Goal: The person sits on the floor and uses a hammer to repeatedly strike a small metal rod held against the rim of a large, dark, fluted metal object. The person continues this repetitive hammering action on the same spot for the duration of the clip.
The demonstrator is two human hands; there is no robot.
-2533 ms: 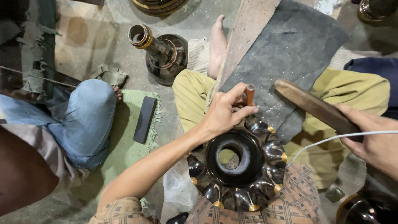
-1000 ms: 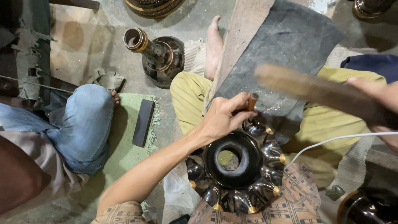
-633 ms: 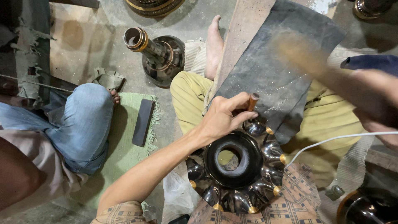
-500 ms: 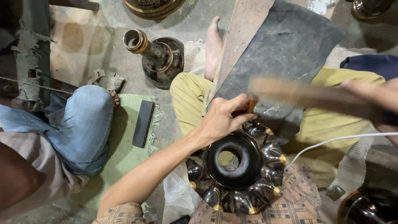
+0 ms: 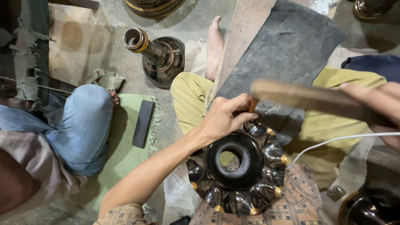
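Right grip (image 5: 377, 106) swinging wooden mallet (image 5: 308, 98) lower, left grip (image 5: 225, 118) unmoved on chisel (image 5: 252, 105)

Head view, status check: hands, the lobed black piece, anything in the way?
Left hand gripping small wooden-handled tool on lobed black metal piece. Right hand holding wooden mallet above it, blurred. White cable crosses nearby.
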